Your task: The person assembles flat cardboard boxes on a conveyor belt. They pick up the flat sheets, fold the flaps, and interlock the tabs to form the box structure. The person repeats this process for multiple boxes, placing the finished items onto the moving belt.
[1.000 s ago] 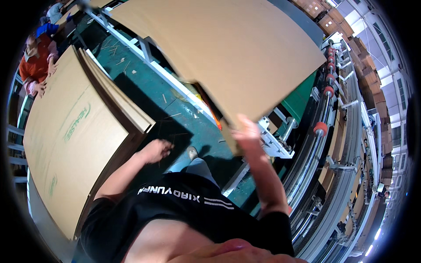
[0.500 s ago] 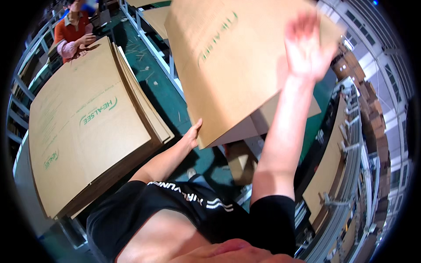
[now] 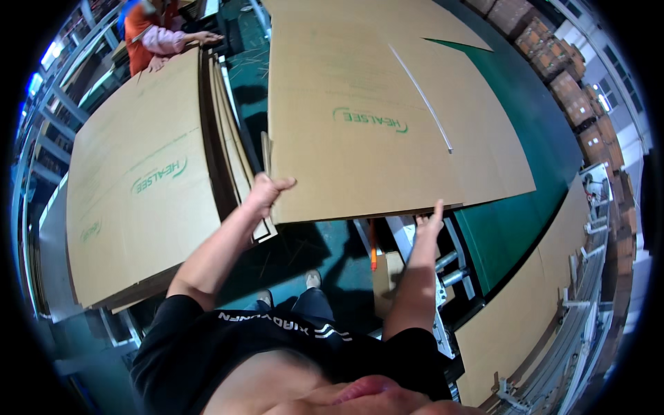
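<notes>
A dark green floor (image 3: pixel 532 200) runs under the workplace, strewn with thin scraps (image 3: pixel 249 62) toward the top. On the right a metal frame (image 3: pixel 588 311) with rollers curves along the edge, and beyond it stacked brown boxes (image 3: pixel 553 55) stand against a bright wall with daylight falling through windows (image 3: pixel 605 100). On the left grey metal racks (image 3: pixel 48 124) line the side, blue light shows at the upper left, a tall stack of flat cardboard (image 3: pixel 138 173) lies beside them, and a person in an orange top (image 3: pixel 149 31) stands at its far end.
</notes>
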`<state>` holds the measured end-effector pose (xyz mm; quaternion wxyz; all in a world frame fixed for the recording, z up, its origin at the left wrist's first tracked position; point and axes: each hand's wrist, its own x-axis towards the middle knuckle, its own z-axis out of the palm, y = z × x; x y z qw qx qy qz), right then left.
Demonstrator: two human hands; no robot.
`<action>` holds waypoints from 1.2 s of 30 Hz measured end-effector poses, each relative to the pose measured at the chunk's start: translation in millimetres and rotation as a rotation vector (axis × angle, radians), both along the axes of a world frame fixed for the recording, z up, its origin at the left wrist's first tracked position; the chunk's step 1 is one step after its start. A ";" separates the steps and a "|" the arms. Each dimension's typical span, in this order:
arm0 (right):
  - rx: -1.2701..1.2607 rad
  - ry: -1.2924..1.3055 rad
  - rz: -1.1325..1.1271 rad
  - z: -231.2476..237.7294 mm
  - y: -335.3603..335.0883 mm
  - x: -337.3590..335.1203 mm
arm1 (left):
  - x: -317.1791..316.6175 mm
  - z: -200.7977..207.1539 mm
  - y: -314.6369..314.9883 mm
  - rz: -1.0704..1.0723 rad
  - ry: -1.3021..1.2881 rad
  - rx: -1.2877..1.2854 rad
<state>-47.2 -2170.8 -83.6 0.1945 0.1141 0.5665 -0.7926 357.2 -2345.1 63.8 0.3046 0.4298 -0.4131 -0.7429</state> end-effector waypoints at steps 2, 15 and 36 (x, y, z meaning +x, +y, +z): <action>-0.331 -0.169 0.291 32.9 1.1 19.3 | 46.1 47.8 -0.1 0.061 -0.048 -0.030; -0.525 -0.045 0.826 143.0 21.1 387.0 | 537.6 101.4 117.3 0.481 -0.189 -0.183; 0.189 -0.135 2.372 8.7 76.3 733.6 | 538.4 17.9 236.3 -0.311 -1.294 -1.084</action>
